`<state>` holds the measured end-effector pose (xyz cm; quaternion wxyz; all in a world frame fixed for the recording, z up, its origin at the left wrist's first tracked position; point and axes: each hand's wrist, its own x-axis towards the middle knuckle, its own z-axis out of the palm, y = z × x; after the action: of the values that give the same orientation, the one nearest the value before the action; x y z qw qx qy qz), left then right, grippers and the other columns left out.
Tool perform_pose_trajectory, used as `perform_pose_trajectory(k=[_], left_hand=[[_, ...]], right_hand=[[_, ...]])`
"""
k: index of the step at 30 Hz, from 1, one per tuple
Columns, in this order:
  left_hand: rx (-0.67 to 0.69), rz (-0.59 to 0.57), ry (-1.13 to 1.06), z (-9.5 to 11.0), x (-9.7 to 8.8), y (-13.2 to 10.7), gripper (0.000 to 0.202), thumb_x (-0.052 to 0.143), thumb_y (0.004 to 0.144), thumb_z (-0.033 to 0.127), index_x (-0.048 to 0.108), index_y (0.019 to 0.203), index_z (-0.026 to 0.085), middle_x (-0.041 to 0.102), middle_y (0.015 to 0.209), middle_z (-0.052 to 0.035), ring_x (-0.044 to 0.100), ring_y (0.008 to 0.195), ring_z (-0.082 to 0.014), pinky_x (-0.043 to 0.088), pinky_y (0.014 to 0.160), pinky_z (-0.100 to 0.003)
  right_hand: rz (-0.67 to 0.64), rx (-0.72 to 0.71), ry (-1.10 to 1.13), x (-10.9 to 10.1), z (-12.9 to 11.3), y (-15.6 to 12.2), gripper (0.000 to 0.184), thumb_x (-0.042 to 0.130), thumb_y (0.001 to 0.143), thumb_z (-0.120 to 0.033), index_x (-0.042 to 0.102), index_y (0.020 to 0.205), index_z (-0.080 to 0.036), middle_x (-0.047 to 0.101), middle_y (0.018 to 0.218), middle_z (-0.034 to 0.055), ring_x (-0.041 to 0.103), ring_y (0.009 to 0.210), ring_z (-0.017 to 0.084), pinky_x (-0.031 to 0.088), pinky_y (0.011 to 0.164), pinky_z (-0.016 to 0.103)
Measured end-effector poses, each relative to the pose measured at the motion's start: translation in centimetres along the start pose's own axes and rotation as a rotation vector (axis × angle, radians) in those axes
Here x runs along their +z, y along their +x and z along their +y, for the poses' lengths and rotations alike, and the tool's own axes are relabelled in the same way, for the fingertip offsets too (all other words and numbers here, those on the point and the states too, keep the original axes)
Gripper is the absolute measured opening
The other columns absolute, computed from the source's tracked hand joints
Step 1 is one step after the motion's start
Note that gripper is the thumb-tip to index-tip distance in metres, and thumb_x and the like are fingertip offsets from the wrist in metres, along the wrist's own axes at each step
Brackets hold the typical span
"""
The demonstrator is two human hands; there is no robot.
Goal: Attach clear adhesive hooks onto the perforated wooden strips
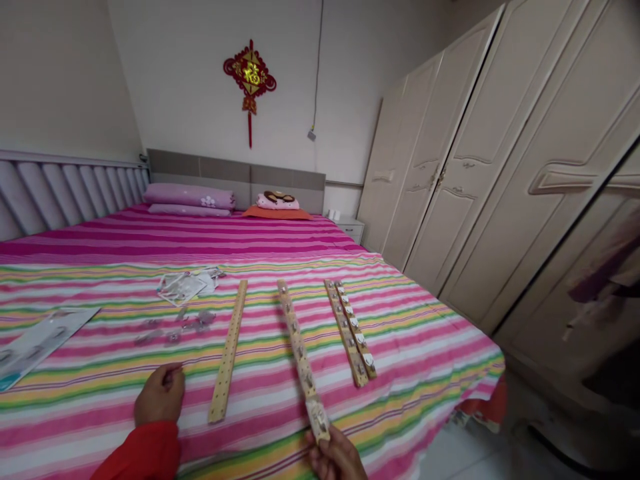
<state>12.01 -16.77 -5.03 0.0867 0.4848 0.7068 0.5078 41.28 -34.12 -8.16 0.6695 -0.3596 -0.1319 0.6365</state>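
My right hand [337,457] grips the near end of a wooden strip [295,333] with metal hooks fixed along it. A whitish piece covers part of that strip close to my fingers. To its left lies a bare wooden strip [229,353] with rows of small holes. My left hand [159,395] is closed beside it, fingers curled; whatever they may hold is hidden. On the right, a wooden strip with metal fittings [345,330] lies against another strip with white pieces [356,327]. Small clear plastic pieces [175,333] are scattered beyond my left hand.
Clear packaging [186,287] lies on the striped bedspread [400,347], and a long flat package [47,343] is at far left. Folded purple bedding [190,195] sits by the headboard [220,171]. Wardrobes [480,153] line the right side.
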Motion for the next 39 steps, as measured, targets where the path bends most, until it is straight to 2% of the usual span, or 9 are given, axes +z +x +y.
perform_pose_trajectory(k=[5,8,20,25,30,33,35,36,39], left_hand=[[-0.016,-0.015,-0.005,-0.5,0.2,0.3,0.018,0.049,0.071,0.034,0.06,0.079,0.022,0.06,0.068,-0.0002,0.055,0.06,-0.0152,0.043,0.058,-0.026],[-0.009,-0.027,-0.012,-0.7,0.2,0.4,0.018,0.049,0.072,0.034,0.06,0.078,0.022,0.059,0.067,0.0,0.055,0.06,-0.0149,0.043,0.059,-0.025],[0.03,0.001,-0.006,-0.3,0.2,-0.1,0.018,0.047,0.074,0.034,0.059,0.079,0.021,0.059,0.069,-0.0006,0.055,0.06,-0.0148,0.044,0.059,-0.025],[0.022,-0.003,-0.023,-0.8,0.3,0.3,0.018,0.047,0.072,0.033,0.06,0.078,0.022,0.058,0.066,-0.0002,0.054,0.058,-0.015,0.044,0.057,-0.025],[-0.029,-0.074,-0.04,-1.7,0.5,1.1,0.018,0.049,0.069,0.033,0.061,0.076,0.021,0.059,0.065,-0.0006,0.054,0.056,-0.015,0.044,0.056,-0.025],[-0.003,-0.065,-0.043,-1.8,0.5,1.1,0.02,0.048,0.07,0.034,0.061,0.078,0.021,0.06,0.068,-0.0012,0.055,0.059,-0.0153,0.045,0.058,-0.026],[0.006,-0.065,-0.044,-1.7,0.5,0.9,0.021,0.047,0.07,0.035,0.061,0.078,0.021,0.06,0.068,-0.0014,0.055,0.059,-0.0158,0.045,0.059,-0.026],[0.007,-0.069,-0.046,-1.7,0.4,0.9,0.02,0.047,0.07,0.035,0.06,0.077,0.021,0.06,0.068,-0.0016,0.056,0.059,-0.0161,0.045,0.059,-0.027],[0.014,-0.086,-0.075,-1.6,0.3,1.0,0.018,0.047,0.068,0.032,0.059,0.074,0.021,0.062,0.069,-0.0023,0.058,0.062,-0.0172,0.047,0.061,-0.028]], right_hand=[[0.06,-0.103,-0.004,1.0,-3.7,1.4,0.026,0.082,0.059,-0.021,0.072,0.081,-0.012,0.074,0.082,0.0099,0.065,0.063,0.013,0.053,0.063,0.022],[0.1,-0.154,-0.003,0.8,-4.8,2.7,0.025,0.083,0.057,-0.022,0.072,0.077,-0.012,0.075,0.082,0.01,0.067,0.065,0.015,0.056,0.067,0.024],[0.171,-0.225,0.022,-0.1,-6.0,5.1,0.025,0.083,0.055,-0.022,0.071,0.075,-0.013,0.075,0.081,0.0076,0.069,0.07,0.017,0.058,0.073,0.026],[0.192,-0.211,0.029,-0.6,-5.7,4.9,0.026,0.084,0.053,-0.023,0.072,0.074,-0.014,0.075,0.085,0.0088,0.07,0.083,0.022,0.059,0.079,0.031],[0.288,-0.169,0.037,-0.9,-5.1,4.3,0.031,0.088,0.046,-0.025,0.072,0.071,-0.015,0.074,0.074,0.0061,0.07,0.071,0.019,0.06,0.07,0.026],[0.308,-0.167,0.007,-0.6,-3.6,3.7,0.036,0.09,0.042,-0.027,0.07,0.07,-0.015,0.073,0.071,0.0043,0.068,0.065,0.016,0.059,0.063,0.023],[0.286,-0.148,-0.109,0.3,-2.0,3.3,0.035,0.089,0.045,-0.032,0.068,0.066,-0.015,0.069,0.062,0.0017,0.061,0.049,0.011,0.051,0.046,0.02],[0.257,-0.148,-0.197,1.0,-1.2,3.2,0.034,0.087,0.048,-0.037,0.065,0.063,-0.015,0.065,0.055,-0.0005,0.051,0.039,0.007,0.041,0.036,0.018],[0.036,-0.158,-0.466,4.4,1.1,3.1,0.038,0.079,0.058,-0.049,0.064,0.067,-0.016,0.059,0.051,-0.0025,0.039,0.034,0.005,0.027,0.033,0.019]])
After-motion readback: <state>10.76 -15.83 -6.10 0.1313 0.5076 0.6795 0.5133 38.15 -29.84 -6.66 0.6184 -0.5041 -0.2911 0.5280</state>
